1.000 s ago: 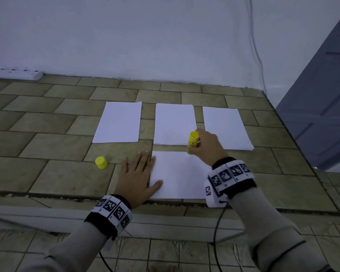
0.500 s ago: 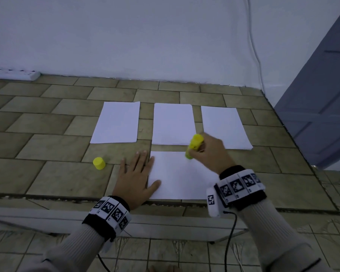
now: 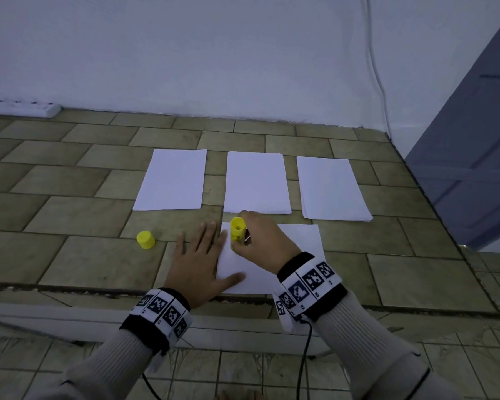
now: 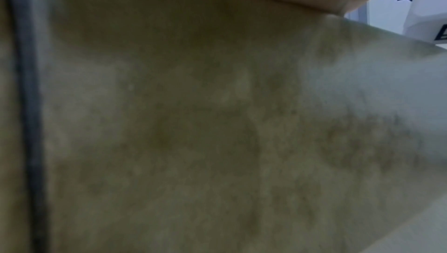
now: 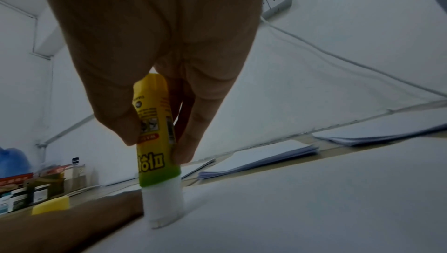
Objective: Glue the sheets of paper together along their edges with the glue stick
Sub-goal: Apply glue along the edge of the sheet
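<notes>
A white sheet [image 3: 298, 246] lies near the front edge of the tiled surface. My left hand [image 3: 198, 261] lies flat with spread fingers on the sheet's left edge. My right hand [image 3: 260, 241] grips a yellow glue stick [image 3: 237, 229] upright near the sheet's upper left corner. In the right wrist view the glue stick [image 5: 156, 138] has its white glue tip pressed down on the sheet [image 5: 302, 209], close to my left hand's fingers. Three more stacks of white paper lie behind: left [image 3: 172, 180], middle [image 3: 256, 181], right [image 3: 331, 187]. The left wrist view is blurred.
The glue stick's yellow cap [image 3: 145, 239] stands on the tiles left of my left hand. A white power strip [image 3: 26, 106] lies at the far left by the wall. The tiled surface [image 3: 416, 278] ends in a front edge near my wrists. A door [image 3: 474, 140] is at the right.
My right hand has slid the glue stick leftward along the sheet's top edge, from near the middle to the upper left corner. The left hand has stayed flat on the sheet.
</notes>
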Demonstrator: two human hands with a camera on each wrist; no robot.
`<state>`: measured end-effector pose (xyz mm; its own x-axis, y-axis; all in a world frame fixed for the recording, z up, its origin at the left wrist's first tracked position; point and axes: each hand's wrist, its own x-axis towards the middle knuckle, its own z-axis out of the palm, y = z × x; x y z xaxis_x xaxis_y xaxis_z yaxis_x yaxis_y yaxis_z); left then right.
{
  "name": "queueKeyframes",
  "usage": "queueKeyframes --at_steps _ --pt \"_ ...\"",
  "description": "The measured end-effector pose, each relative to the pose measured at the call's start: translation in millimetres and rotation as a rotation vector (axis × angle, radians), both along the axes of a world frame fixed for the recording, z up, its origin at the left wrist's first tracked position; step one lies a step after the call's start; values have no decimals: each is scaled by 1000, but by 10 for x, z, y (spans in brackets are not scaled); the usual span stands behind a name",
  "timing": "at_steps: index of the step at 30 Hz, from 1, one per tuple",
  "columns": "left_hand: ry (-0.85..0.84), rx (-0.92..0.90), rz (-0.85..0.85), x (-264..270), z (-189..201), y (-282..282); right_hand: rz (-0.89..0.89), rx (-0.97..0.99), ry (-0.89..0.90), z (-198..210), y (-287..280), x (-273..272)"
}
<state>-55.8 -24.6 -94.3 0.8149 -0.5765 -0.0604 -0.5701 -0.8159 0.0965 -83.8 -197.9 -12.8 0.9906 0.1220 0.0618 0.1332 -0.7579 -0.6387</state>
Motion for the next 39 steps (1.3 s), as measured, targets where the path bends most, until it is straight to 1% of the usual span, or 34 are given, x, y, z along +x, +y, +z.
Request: queueKeyframes --at_steps 3,7,9,11,15,19,21,23,25,28,30,32,34,39 --pt "-6 8 6 1 -2 -2 -58 -10 22 -11 -220 -66" --pt "-19 -4 1 -5 -3 1 -165 14 -30 -28 -597 -233" --pt "-28 -38 -3 -5 -4 5 -217 28 -37 -36 -786 -315" --pt "-24 -26 -7 -5 -6 6 -263 23 -36 -38 -945 -386" --pt "-23 -28 -3 -2 -9 9 -349 1 -31 -25 -1163 -507" --pt "-17 -12 0 0 -15 3 -373 -6 -58 -13 -1234 -566" --pt "-11 10 1 6 -7 -3 -340 33 -92 8 -1126 -554" --pt "5 12 2 6 1 -7 -234 92 -108 34 -910 -533" --pt "3 -5 0 1 11 -8 -122 143 -74 43 -639 -496" --pt "3 -12 -9 -6 12 -3 -22 161 -12 41 -250 -421" --pt "-1 -23 -22 -3 -13 -4 35 145 -26 26 -61 -375" --pt "-4 -27 -33 -3 -26 2 78 113 -39 17 73 -341" --pt "12 -19 -44 -3 -32 3 104 101 -8 14 153 -319" --pt "19 -37 -36 -15 -7 0 119 77 25 18 133 -330"
